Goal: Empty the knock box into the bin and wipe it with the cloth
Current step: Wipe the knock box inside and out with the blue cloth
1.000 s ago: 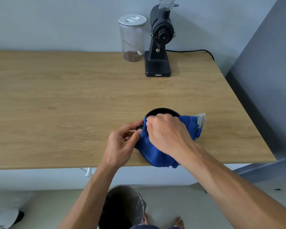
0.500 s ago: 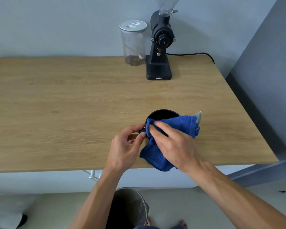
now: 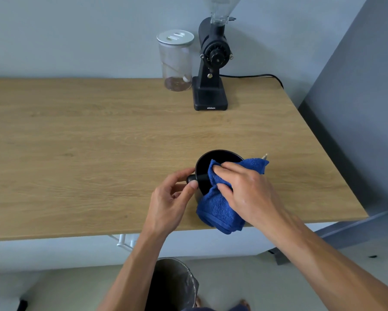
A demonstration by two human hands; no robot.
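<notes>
A round black knock box (image 3: 211, 159) stands upright on the wooden table (image 3: 99, 153) near its front edge. My left hand (image 3: 169, 202) grips the box's left side, thumb and fingers around the bar end there. My right hand (image 3: 247, 189) presses a blue cloth (image 3: 220, 209) into the box's opening; the cloth drapes over the near rim and hangs past the table edge. Most of the box's inside is hidden by cloth and hand. The bin (image 3: 173, 286), lined with a clear bag, stands on the floor below the table edge, between my arms.
A black coffee grinder (image 3: 211, 68) and a clear lidded jar (image 3: 176, 61) stand at the back of the table by the wall. The grinder's cable (image 3: 255, 76) runs right off the table. A grey wall panel (image 3: 356, 120) borders the right side.
My right hand has pushed the cloth from the box's left rim further into the opening, fingers now flatter. My left hand keeps its grip. The camera has tilted slightly down.
</notes>
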